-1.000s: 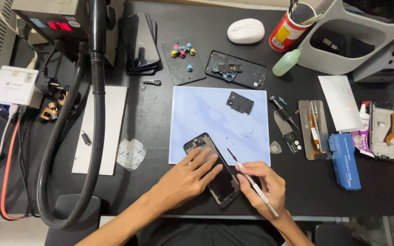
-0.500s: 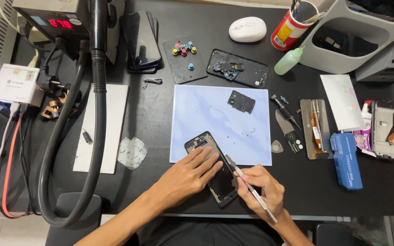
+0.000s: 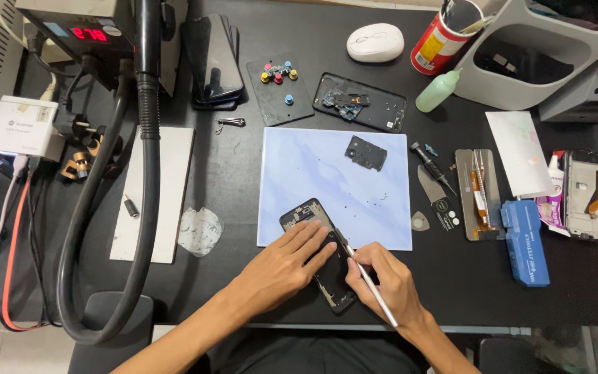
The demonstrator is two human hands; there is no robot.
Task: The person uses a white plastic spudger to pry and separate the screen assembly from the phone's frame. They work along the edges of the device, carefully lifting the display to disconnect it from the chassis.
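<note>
Right-hand (image 3: 389,284) grip on one tool (image 3: 370,285)

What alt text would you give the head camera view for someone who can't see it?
Seen from above, a person's left hand steadies an opened phone on a black workbench while the right hand works a thin white tool into it. Nearby lie a pale blue mat, small parts, a white mouse and a black hose.

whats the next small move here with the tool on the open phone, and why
Probably ease the thin tool a little further along the edge of the opened phone. Its tip sits at the frame's right edge, the right hand grips it like a pen, and the left hand lies flat on the phone, steadying it.
</note>
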